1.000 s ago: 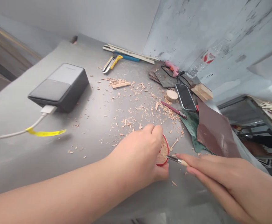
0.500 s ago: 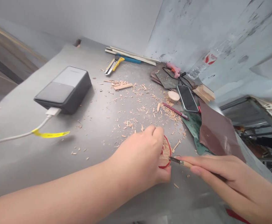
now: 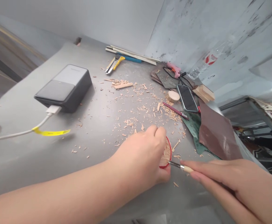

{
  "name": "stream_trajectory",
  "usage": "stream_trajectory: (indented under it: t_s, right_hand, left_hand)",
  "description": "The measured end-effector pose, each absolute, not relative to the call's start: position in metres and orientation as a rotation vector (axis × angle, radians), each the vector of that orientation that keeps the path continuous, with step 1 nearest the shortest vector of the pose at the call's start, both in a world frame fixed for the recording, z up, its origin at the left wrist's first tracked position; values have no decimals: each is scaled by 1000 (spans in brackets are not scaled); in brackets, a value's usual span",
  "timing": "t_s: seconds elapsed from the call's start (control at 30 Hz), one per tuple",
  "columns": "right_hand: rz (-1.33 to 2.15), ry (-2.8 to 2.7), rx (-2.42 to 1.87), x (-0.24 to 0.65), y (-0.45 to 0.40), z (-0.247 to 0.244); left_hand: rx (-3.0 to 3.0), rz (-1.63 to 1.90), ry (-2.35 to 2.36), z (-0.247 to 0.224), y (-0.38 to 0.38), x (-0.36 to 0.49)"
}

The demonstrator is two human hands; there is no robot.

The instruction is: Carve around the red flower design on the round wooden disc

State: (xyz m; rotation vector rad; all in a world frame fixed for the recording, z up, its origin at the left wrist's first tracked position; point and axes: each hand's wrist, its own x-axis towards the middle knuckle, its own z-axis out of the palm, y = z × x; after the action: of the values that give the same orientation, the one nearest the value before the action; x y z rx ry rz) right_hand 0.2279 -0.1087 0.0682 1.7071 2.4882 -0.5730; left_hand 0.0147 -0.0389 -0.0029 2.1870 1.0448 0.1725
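A round wooden disc [image 3: 166,153] with a red rim is held by my left hand [image 3: 143,155], whose fingers wrap over its far and left sides, with the thumb at its near edge. Much of the disc is hidden under that hand. My right hand [image 3: 222,178] grips a carving tool [image 3: 182,167] by its light handle, and the metal tip touches the disc's carved face near its lower right edge. Wood shavings [image 3: 139,108] lie scattered on the grey table [image 3: 98,124] beyond my hands.
A power bank [image 3: 64,88] with a white cable stands at the left. Behind are a yellow cutter [image 3: 115,64] and thin wood strips. To the right lie a phone [image 3: 187,98], a dark red pen-like tool [image 3: 175,110], a wood slice [image 3: 173,96], brown sheet [image 3: 217,130] and green sheet [image 3: 194,130].
The tool's tip has moved slightly left and down over the disc, and my right hand has shifted a little with it. My left hand keeps its hold on the disc.
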Motion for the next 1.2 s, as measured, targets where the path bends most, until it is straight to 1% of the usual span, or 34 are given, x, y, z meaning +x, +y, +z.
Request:
stream_trajectory:
  t_s: [0.1,0.4,0.53,0.63,0.73,0.8,0.97,1.2]
  right_hand:
    - [-696,2391,1623,226,-108,69]
    - [-621,2571,1516,231,-104,59]
    - [-600,2764,1589,247,-115,37]
    - [-611,2727,1693,256,-118,29]
    - [-597,2678,1732,258,-110,35]
    - [-591,2660,1682,256,-100,43]
    - [-443,2695,1534,254,-85,51]
    - [-521,2622,1572,252,-83,54]
  left_hand:
    - [2197,185,1061,-5,-39,15]
    - [2202,265,1068,-10,-40,17]
    - [2156,232,1076,-7,-38,16]
    - [2121,207,1059,-5,-36,14]
    - [2125,185,1055,-2,-35,14]
    - [2128,174,1068,-2,-35,15]
    - [2144,205,1064,-8,-36,15]
    - [2155,242,1070,-10,-36,16]
